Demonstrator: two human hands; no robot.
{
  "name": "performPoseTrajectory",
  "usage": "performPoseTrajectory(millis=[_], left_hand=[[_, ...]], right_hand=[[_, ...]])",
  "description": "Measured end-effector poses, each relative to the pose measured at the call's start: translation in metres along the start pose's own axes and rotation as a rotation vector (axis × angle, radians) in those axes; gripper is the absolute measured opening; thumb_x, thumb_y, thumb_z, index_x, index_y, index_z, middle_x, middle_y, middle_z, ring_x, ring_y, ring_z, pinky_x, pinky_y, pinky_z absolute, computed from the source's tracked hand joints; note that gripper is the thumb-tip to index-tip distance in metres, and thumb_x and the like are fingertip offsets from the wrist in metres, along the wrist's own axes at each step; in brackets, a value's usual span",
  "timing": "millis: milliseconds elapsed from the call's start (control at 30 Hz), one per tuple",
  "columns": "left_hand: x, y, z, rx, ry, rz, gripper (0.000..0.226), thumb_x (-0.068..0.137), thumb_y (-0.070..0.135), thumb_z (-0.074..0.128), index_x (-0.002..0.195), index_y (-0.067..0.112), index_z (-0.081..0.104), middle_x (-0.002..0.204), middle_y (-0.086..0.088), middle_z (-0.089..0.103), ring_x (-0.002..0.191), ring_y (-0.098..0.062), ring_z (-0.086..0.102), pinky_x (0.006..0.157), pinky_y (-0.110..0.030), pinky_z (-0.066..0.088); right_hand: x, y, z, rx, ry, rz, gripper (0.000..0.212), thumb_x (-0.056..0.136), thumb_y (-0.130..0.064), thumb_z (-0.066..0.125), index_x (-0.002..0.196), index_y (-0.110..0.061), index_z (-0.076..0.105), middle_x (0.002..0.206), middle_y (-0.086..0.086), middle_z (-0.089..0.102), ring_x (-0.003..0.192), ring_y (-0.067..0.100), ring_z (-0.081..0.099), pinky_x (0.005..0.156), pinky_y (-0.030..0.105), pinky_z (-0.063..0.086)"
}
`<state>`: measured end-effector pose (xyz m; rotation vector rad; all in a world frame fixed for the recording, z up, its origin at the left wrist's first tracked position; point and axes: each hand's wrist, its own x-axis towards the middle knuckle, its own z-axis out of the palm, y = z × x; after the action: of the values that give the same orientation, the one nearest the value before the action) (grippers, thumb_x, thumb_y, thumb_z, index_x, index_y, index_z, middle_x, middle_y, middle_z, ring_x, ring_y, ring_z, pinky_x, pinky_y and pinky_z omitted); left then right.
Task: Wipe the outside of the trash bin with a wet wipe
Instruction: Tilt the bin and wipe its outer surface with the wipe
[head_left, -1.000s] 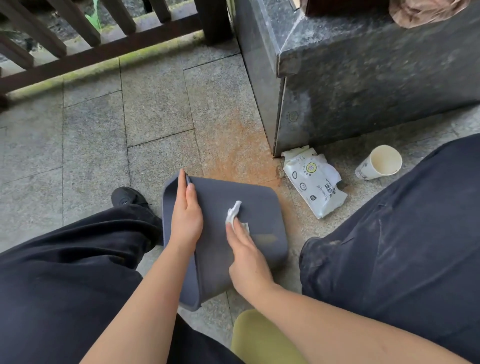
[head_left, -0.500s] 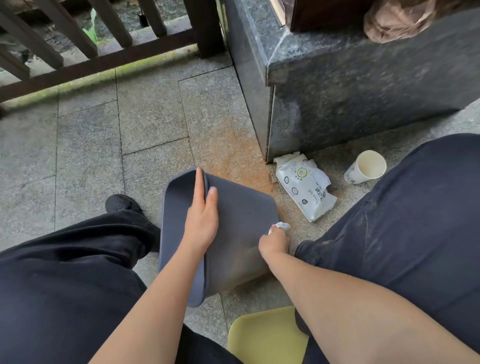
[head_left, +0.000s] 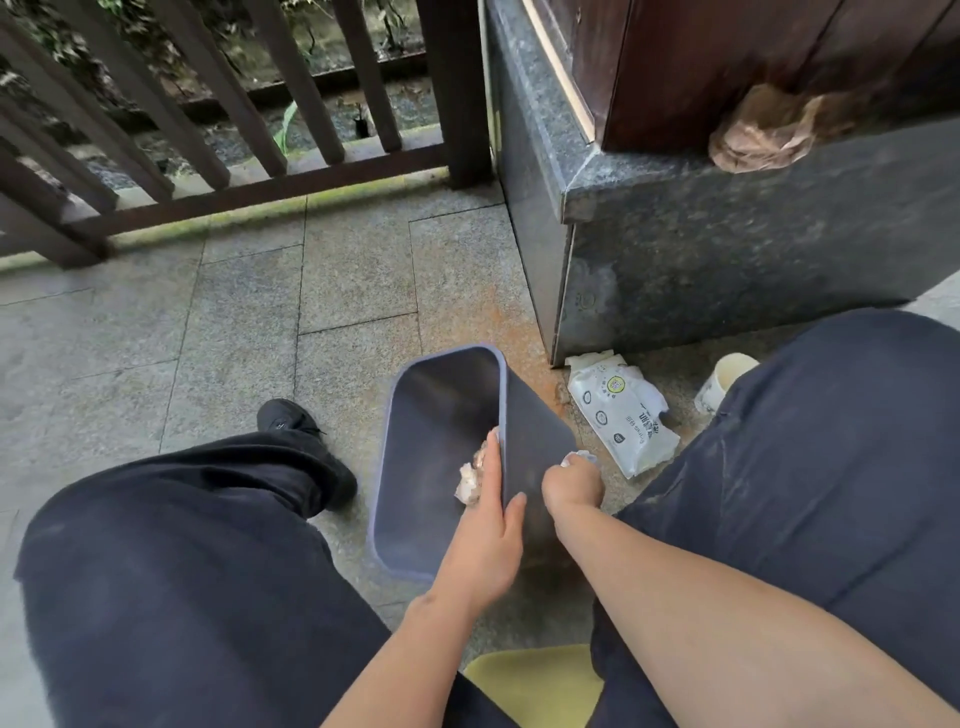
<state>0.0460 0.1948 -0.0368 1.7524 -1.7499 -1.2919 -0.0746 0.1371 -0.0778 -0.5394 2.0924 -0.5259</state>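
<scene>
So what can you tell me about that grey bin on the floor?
The trash bin is dark grey, rectangular with rounded corners, apparently plastic. It is tilted on the stone floor, its open mouth facing up and leftward, with crumpled paper inside. The left hand holds its rim; the right hand presses a white wet wipe against its outer side.

stone floor (head_left: 249, 332), wooden railing (head_left: 218, 150) — granite plinth (head_left: 727, 270)
</scene>
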Motion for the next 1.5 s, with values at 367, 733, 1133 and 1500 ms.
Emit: performPoseTrajectory(millis=[367,733,1133,1500], left_hand=[[-0.019,-0.001,-0.007,0.246,0.170,-0.057,0.069,0.104,0.024,0.027,0.143,0.062,-0.014,0.060,0.004,0.043,0.052,-0.018,0.045,0.047,-0.031,0.025],[0.004,0.000,-0.020,0.009,0.536,-0.252,0.053,0.106,0.027,0.027,0.157,0.020,0.018,0.067,-0.004,0.051,0.057,-0.012,0.043,0.048,-0.026,0.026],[0.030,-0.005,-0.080,0.052,0.461,-0.306,0.040,0.102,0.026,0.040,0.138,0.010,0.046,0.131,-0.016,0.058,0.118,-0.036,0.052,0.079,-0.032,0.035],[0.029,0.009,-0.078,0.134,0.212,-0.145,0.054,0.101,0.054,0.026,0.152,0.047,0.011,0.079,0.016,0.057,0.071,-0.016,0.062,0.068,-0.040,0.051]], right_hand=[[-0.018,-0.001,-0.001,0.100,-0.067,-0.030,0.017,0.088,0.005,0.044,0.089,-0.009,0.053,0.104,0.012,0.050,0.092,0.029,0.049,0.080,0.025,0.037],[-0.020,-0.011,-0.011,0.209,-0.058,-0.061,0.030,0.093,-0.001,0.046,0.121,-0.007,0.057,0.120,0.008,0.058,0.099,0.022,0.053,0.077,0.019,0.033],[-0.016,-0.035,-0.007,0.247,-0.045,-0.178,0.055,0.088,0.003,0.040,0.136,-0.019,0.058,0.135,0.009,0.057,0.106,0.025,0.056,0.079,0.025,0.043],[-0.026,-0.042,0.002,0.170,-0.183,-0.234,0.048,0.086,-0.004,0.043,0.121,-0.025,0.069,0.129,0.005,0.062,0.102,0.023,0.057,0.083,0.026,0.045]])
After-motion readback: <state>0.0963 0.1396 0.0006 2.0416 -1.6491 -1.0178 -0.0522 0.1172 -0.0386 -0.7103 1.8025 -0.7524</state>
